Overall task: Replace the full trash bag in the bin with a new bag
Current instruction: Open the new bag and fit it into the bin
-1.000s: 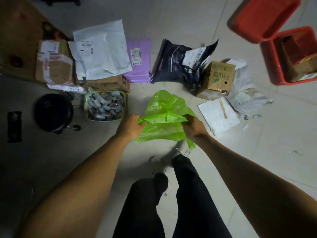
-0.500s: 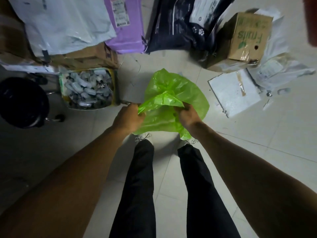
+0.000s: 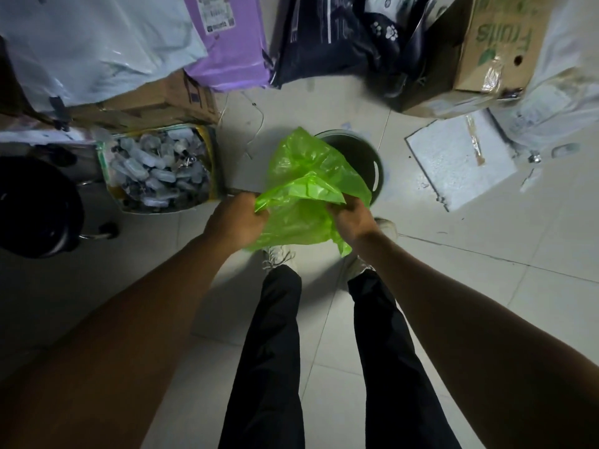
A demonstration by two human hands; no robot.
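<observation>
Crumpled green bag (image 3: 304, 189) (translucent) hangs over dark round bin (image 3: 363, 157).

We see only part of the bin (image 3: 372, 163) — the green bag (image 3: 301, 189) covers most of its rim and inside. The bag hides the fingertips of both hands. The fruit box (image 3: 492, 50) and black stool (image 3: 32, 205) run off the edges — 2 shoes barely show.

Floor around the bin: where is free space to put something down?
Bare tiles lie right of the bin, below the white foam slab, and near both legs. It is crowded above and left: cardboard box, basket of bottles.
</observation>
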